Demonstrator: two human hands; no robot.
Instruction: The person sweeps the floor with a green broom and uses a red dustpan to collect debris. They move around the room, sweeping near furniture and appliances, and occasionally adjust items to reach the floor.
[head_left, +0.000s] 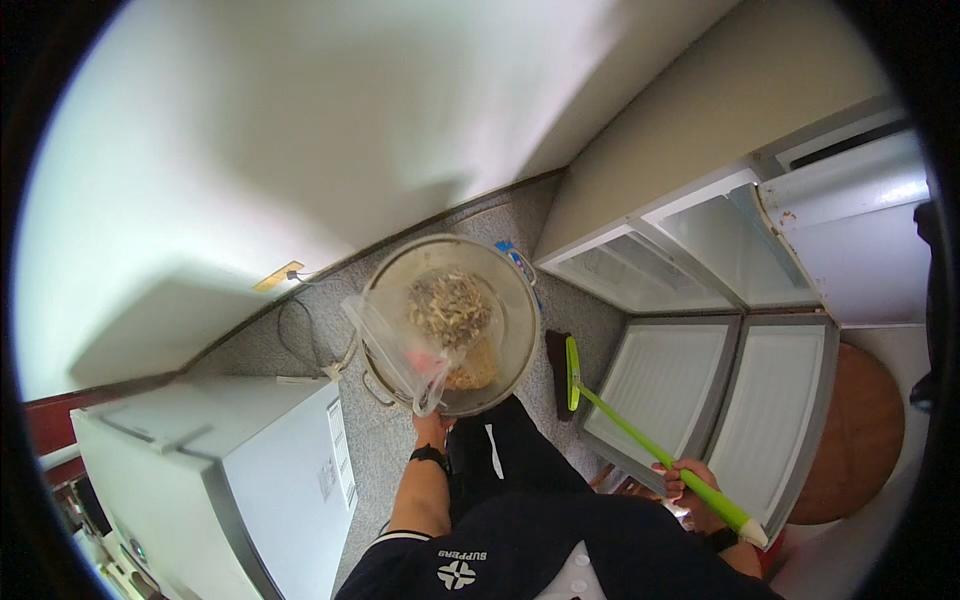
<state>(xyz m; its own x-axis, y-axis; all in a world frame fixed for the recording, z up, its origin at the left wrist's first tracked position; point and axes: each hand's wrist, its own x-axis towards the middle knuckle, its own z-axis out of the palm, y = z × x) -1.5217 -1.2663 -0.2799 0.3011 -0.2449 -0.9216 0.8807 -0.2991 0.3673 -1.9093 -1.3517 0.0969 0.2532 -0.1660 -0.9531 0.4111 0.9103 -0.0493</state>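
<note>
My left hand (431, 429) is at the near rim of a large, round metal pot (517, 330) with loop handles. It appears closed on the bunched end of a clear plastic bag (386, 341) with a red patch; its fingers are partly hidden. Inside the pot lie dry, brownish pieces (450, 307) and a tan, crumbly-looking mass (474, 367), whose kinds I cannot tell. In my right hand (690, 487) is the bright green handle (637, 439) of a broom. Its dark-bristled head (566, 375) is down by the floor, right of the pot.
Right of me, an open white cabinet like a refrigerator (705, 240) has two grey-framed doors (667, 379) swung out. A round brown board (859, 435) is behind them. On the left stands a white appliance (285, 480). A cable (281, 330) trails below the wall socket (274, 277).
</note>
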